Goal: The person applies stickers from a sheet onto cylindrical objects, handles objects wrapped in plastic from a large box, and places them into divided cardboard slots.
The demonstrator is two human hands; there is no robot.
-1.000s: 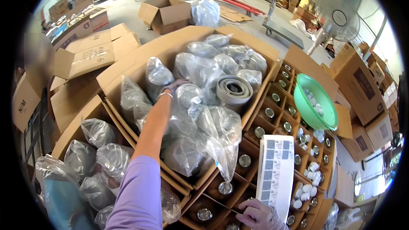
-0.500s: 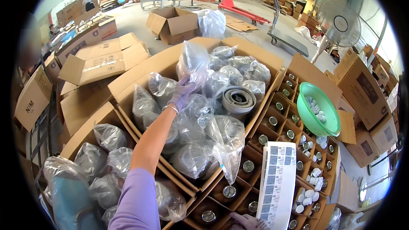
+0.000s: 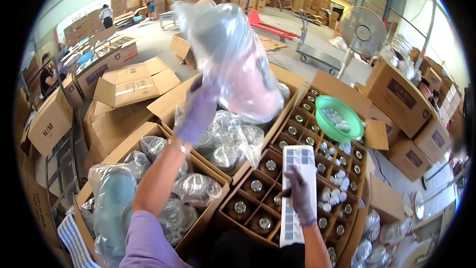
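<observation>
The left hand (image 3: 198, 111), in a lavender glove, holds up a clear plastic bag (image 3: 243, 69) over the open carton (image 3: 168, 128) in the middle. Its fingers are clamped on the bag's near left side, the tips hard to make out against the plastic. Glare and blur veil the contents, greyish at the far end and pinkish at the near right; their exact form cannot be told. The bag hides much of the carton's far part and the smaller bagged pieces (image 3: 225, 154) there.

The gloved right hand (image 3: 300, 191) covers part of a long label sheet (image 3: 297, 231). Its fingers are bent; whether they grip or press the sheet, I cannot tell. Dark clothing hides the near edge of the divided carton (image 3: 248, 172) of silver-topped bottles.

The sheet's small grey-and-black print is too fine to read. Bold black lettering marks a carton (image 3: 52, 124) at far left; dark printed panels mark a large carton (image 3: 399, 97) at right.
</observation>
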